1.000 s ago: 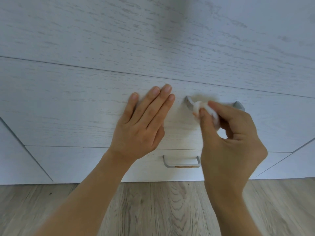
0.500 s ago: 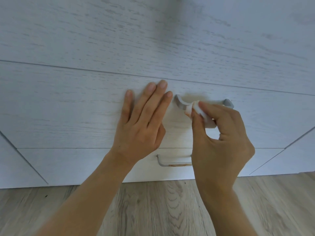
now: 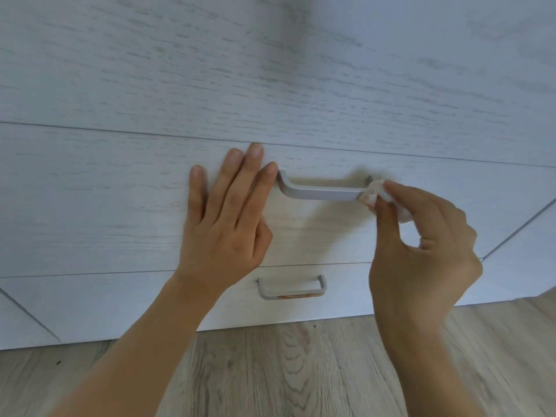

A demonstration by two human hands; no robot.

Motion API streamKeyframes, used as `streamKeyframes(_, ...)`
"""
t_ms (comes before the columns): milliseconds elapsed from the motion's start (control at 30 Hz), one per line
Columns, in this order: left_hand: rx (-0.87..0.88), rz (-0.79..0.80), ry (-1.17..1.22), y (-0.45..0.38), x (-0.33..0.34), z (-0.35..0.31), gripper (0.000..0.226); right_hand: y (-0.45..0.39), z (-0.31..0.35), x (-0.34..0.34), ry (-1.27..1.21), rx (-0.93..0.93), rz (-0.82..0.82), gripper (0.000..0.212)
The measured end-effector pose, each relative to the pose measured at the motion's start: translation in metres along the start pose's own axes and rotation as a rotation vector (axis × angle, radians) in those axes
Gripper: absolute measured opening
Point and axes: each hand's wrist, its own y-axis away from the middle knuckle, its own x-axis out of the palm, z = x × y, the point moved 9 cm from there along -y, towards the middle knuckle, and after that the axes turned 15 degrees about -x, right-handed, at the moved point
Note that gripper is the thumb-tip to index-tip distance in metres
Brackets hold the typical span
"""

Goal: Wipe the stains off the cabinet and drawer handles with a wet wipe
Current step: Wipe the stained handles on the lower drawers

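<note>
The left hand (image 3: 224,224) lay flat and open on the drawer front (image 3: 90,206), likely to steady it. The right hand (image 3: 421,251) pinched a wipe (image 3: 374,195) around the right end of the handle (image 3: 319,192). A lower handle (image 3: 291,288) showed a brownish stain.

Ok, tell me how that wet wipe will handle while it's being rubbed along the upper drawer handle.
The wet wipe looks soft and floppy: it sits bunched between the right hand fingertips. Probably very light, since a pinch holds it. It likely moulds around the handle edge rather than sliding stiffly over it.
</note>
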Motion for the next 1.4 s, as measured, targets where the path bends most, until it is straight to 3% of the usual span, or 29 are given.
streamKeyframes(233, 0.000, 0.003, -0.017, 0.001, 0.004, 0.001, 0.061, -0.005, -0.023, 0.016, -0.241, 0.240, 0.103, 0.020)
streamKeyframes(533, 0.029, 0.031, 0.004, 0.017, 0.003, 0.006, 0.063, 0.022, -0.005, -0.003, -0.164, 0.054, 0.152, 0.020)
streamKeyframes(900, 0.191, 0.314, -0.024, 0.103, 0.018, 0.016, 0.063, 0.104, -0.023, 0.009, -0.118, 0.151, 0.355, 0.017)
streamKeyframes(1267, 0.138, 0.291, -0.113, 0.116, 0.040, 0.013, 0.072, 0.131, -0.049, 0.030, -0.122, 0.284, 0.466, 0.017)
streamKeyframes(1400, 0.144, 0.264, -0.120, 0.117, 0.042, 0.013, 0.074, 0.131, -0.048, 0.037, -0.117, 0.237, 0.492, 0.016)
